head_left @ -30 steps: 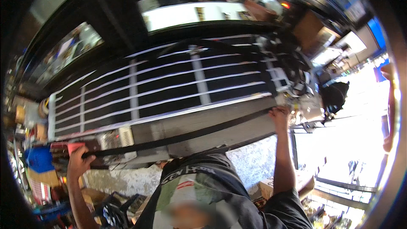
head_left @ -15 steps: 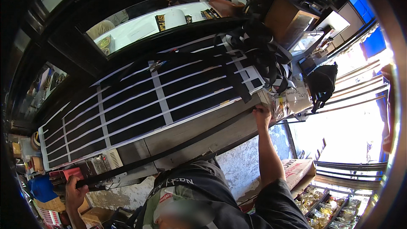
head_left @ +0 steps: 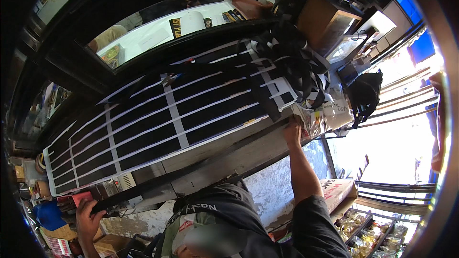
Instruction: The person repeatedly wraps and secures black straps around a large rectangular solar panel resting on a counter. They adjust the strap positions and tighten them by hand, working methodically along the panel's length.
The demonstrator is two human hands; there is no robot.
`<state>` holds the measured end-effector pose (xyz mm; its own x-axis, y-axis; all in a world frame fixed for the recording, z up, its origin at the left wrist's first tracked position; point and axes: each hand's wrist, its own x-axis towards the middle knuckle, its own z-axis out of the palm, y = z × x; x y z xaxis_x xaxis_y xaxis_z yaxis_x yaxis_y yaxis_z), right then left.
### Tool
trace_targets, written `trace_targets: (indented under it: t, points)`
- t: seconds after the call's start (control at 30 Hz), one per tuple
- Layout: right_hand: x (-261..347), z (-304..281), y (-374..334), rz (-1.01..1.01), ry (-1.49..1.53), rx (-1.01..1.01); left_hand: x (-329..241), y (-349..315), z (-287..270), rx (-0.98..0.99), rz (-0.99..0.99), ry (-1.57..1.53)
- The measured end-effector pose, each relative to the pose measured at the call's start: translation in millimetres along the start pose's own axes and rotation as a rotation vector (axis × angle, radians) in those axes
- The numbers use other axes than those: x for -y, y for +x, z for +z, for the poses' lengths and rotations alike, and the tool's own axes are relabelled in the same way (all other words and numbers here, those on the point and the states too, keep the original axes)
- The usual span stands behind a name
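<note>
A long black strap (head_left: pixel 177 175) is stretched across the front of the bench. Its left end is gripped in my left hand (head_left: pixel 88 222), fingers closed, near the bench's left corner. My right hand (head_left: pixel 293 128) pinches the other end at the bench's right corner. Behind the strap, black panels (head_left: pixel 143 125) lie in rows, divided by pale lines and crossed by grey bands. At their right end a tangled heap of black straps (head_left: pixel 299 62) sprawls, and one strap hangs over the panels' front edge.
Plastic-wrapped packets (head_left: pixel 330 112) sit right of my right hand, near a black bag (head_left: pixel 367 93). A red item (head_left: pixel 82 198) and a blue one (head_left: pixel 49 216) are by my left hand. A cardboard box (head_left: pixel 338 193) and trays of small packets (head_left: pixel 356 222) stand at lower right.
My left hand has shifted slightly right and my right hand slightly down, both still holding the strap. The strap now shows a wider face. The view has shifted a little.
</note>
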<state>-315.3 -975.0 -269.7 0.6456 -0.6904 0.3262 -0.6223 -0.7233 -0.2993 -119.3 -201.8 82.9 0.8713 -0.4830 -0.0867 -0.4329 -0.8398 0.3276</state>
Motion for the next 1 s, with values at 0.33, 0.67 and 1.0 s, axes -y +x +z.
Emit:
trace_targets:
  t: [0.33, 0.67, 1.0]
  points:
    - [29, -10, -13, 0.185, -0.245, 0.213, 16, -7, -4, -0.009, -0.051, -0.053]
    - [-1, -6, -9, 0.138, -0.169, 0.299, 46, -11, 8, -0.077, 0.025, 0.022]
    - [-57, 19, -12, 0.071, -0.261, 0.438, 56, -10, -2, 0.178, -0.144, -0.03]
